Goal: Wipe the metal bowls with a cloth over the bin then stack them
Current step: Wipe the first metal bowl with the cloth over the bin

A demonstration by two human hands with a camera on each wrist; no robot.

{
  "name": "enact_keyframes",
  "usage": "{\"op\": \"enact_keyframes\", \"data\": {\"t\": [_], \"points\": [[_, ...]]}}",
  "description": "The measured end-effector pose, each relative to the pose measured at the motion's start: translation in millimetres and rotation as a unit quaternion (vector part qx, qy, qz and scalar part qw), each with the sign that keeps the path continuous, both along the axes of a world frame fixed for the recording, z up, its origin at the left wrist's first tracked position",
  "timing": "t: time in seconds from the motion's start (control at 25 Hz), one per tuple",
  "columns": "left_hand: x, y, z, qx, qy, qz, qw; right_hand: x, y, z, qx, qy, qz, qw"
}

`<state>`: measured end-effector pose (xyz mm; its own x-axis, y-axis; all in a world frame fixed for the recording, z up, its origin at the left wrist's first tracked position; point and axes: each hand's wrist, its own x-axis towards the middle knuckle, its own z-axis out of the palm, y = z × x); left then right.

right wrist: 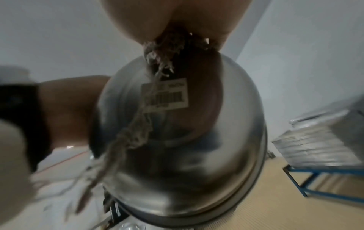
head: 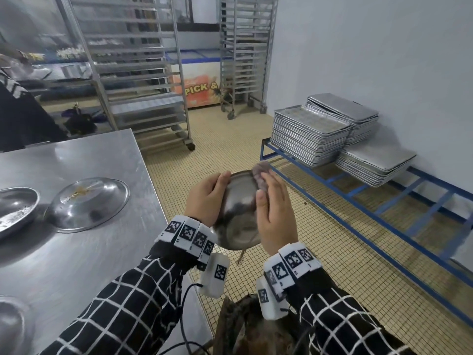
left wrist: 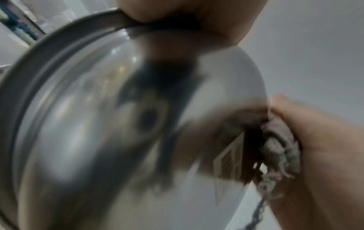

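Observation:
I hold a metal bowl tilted on its side in the air, above the dark-lined bin. My left hand grips the bowl's left rim, fingers curled round it. My right hand is cupped over a bunched grey cloth and presses it on the bowl's outer right side. The left wrist view shows the bowl with the cloth under my right palm. In the right wrist view a frayed thread of the cloth hangs across a barcode sticker on the bowl.
On the steel table at the left lie an upside-down bowl with crumbs on it and two more bowls. A blue rack with stacked trays runs along the right wall. Another person stands far left.

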<state>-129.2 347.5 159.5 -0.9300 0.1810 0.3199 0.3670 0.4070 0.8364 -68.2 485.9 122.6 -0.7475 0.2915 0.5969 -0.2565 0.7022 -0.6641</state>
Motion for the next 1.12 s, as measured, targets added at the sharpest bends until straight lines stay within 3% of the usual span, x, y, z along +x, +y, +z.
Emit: {"op": "enact_keyframes", "data": {"t": [0.08,0.16,0.32,0.4,0.48,0.6,0.76,0.88,0.96,1.12], "points": [[0,-2,2,0.029,-0.009,0.013,0.999,-1,10,-3,-0.127,-0.031,-0.011,0.991],[-2,-2,1,0.026,0.000,0.026,0.999,5,12,-11,-0.162,-0.030,-0.015,0.986],[-4,4,-3,0.004,0.018,0.035,0.999,12,-10,-15,0.007,0.015,0.037,0.999],[1,8,-3,-0.006,0.032,0.016,0.999,4,-15,-8,0.087,0.027,0.016,0.996],[6,11,1,-0.013,0.040,0.002,0.999,-4,-7,2,0.075,0.040,-0.012,0.996],[6,10,8,0.027,0.026,-0.007,0.999,-5,13,9,-0.107,0.038,-0.053,0.992],[1,5,2,0.120,-0.044,0.001,0.992,8,28,-7,-0.418,-0.029,-0.044,0.907],[4,2,-8,0.191,-0.086,0.011,0.978,17,33,-16,-0.487,-0.034,-0.021,0.872],[3,-2,-21,0.154,-0.061,0.004,0.986,20,39,-11,-0.467,-0.040,-0.036,0.883],[0,-7,-33,0.095,-0.031,-0.065,0.993,21,67,11,-0.245,-0.089,-0.046,0.964]]}}
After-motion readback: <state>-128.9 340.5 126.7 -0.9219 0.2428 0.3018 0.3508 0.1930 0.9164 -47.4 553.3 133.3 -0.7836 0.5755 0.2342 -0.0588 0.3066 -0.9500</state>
